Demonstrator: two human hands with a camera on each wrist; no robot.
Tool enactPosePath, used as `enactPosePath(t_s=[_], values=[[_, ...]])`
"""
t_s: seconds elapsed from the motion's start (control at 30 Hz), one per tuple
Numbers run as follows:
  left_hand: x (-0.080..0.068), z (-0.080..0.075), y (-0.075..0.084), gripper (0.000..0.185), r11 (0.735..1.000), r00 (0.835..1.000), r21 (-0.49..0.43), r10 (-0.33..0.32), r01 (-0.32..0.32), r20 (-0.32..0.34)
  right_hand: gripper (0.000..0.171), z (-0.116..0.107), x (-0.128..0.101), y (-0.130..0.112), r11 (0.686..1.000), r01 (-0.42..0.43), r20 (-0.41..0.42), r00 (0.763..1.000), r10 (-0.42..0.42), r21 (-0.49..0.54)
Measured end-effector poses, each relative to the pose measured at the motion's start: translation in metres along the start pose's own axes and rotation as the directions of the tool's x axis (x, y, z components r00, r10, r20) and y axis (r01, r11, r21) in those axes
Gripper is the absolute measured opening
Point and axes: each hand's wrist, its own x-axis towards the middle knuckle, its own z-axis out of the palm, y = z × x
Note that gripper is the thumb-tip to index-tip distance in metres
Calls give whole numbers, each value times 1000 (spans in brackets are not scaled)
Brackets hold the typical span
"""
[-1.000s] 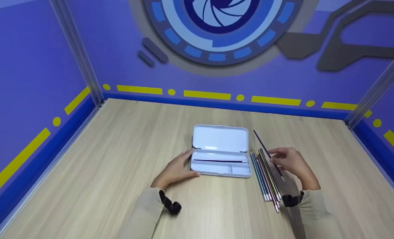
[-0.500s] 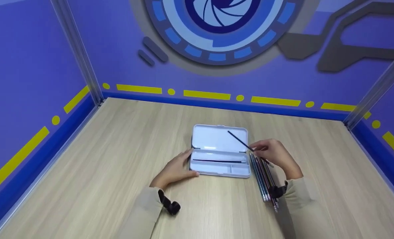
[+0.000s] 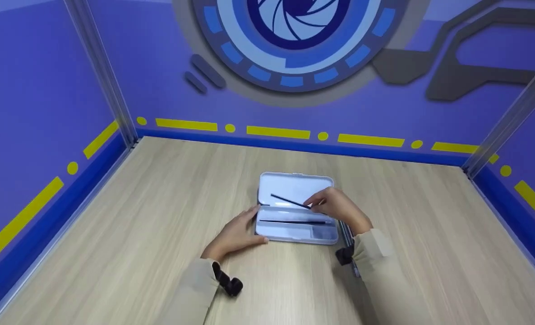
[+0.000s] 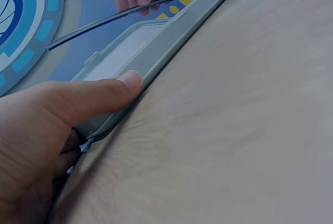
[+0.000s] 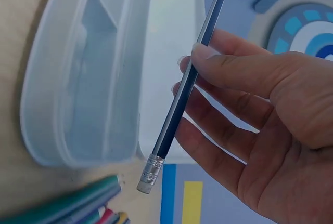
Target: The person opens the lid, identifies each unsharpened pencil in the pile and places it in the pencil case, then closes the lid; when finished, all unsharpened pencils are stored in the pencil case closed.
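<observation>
An open white pencil case (image 3: 285, 232) lies on the table with its lid folded back. My left hand (image 3: 234, 231) holds the case's left end, the thumb (image 4: 117, 91) along the front wall and the fingers partly hidden behind it. A dark pencil (image 5: 177, 104) with a metal ferrule and white eraser is pinched between my right thumb and fingers. In the head view, my right hand (image 3: 337, 208) is over the right side of the case, and the held pencil slants across the lid. Another dark pencil (image 3: 290, 221) lies lengthwise in the case's back compartment.
Several more pencils (image 5: 78, 203), green, red and yellow among them, lie right of the case, mostly hidden under my right forearm in the head view. A small divided section (image 3: 324, 232) is at the case's front right. Printed blue panels (image 3: 267, 104) stand behind the wooden table.
My right hand has carried the dark pencil leftward from beside the pencil pile to over the case, turning it closer to level. My left hand has stayed at the case's left end.
</observation>
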Motion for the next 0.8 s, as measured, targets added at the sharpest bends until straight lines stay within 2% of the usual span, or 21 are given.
enactPosePath(t_s=[0.23, 0.57, 0.8], values=[[-2, 0, 2, 97, 1000, 1000, 7, -10, 10, 1, 24, 15, 9, -7, 999, -15, 29, 999, 16, -45], [-2, 0, 3, 97, 1000, 1000, -10, -22, 22, 1, 23, 27, 10, -1, 996, 56, 57, 997, -52, -68], [-1, 1, 2, 98, 999, 1000, -15, -28, 28, 1, 22, 29, 10, -2, 995, 26, 53, 998, -21, -96]])
